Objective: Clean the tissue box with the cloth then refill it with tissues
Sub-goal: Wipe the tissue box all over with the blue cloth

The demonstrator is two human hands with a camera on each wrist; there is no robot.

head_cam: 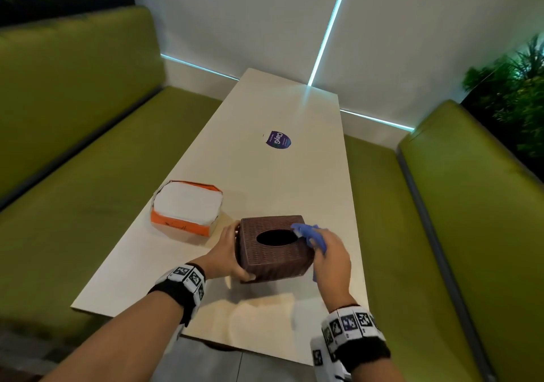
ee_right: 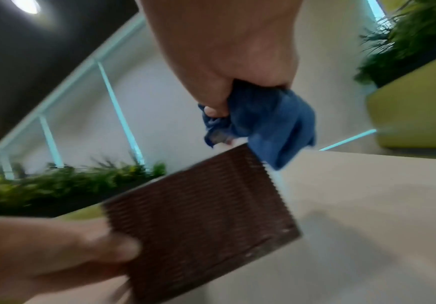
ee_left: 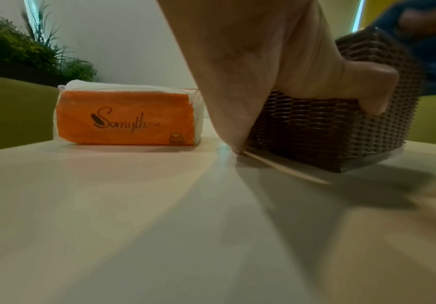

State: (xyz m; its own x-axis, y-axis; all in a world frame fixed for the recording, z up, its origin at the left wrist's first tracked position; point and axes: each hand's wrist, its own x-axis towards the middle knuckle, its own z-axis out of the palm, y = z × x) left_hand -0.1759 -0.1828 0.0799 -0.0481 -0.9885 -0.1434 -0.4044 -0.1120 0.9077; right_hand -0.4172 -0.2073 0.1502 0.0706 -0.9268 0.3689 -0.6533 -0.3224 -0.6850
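left hand [head_cam: 228,253]: nearest the head camera, it grips the near-left corner of the tissue box, thumb pressed on the near side, fingers [head_cam: 237,226] wrapped round the left wall.
tissue box [head_cam: 272,250]: brown woven, oval opening on top showing dark inside; tilted, one bottom edge raised off the surface in the left wrist view.
right hand [head_cam: 331,256]: fingers bunched tight round the cloth, at the box's right top edge.
cloth [head_cam: 310,234]: blue, crumpled, touching the top right corner of the box.
tissue pack [head_cam: 187,208]: orange wrapper, white tissues showing on top, just left of the box, apart from it.
surface [head_cam: 294,169]: pale, long; a purple round sticker [head_cam: 278,139] lies farther back.
benches [head_cam: 88,152]: green, on both sides.
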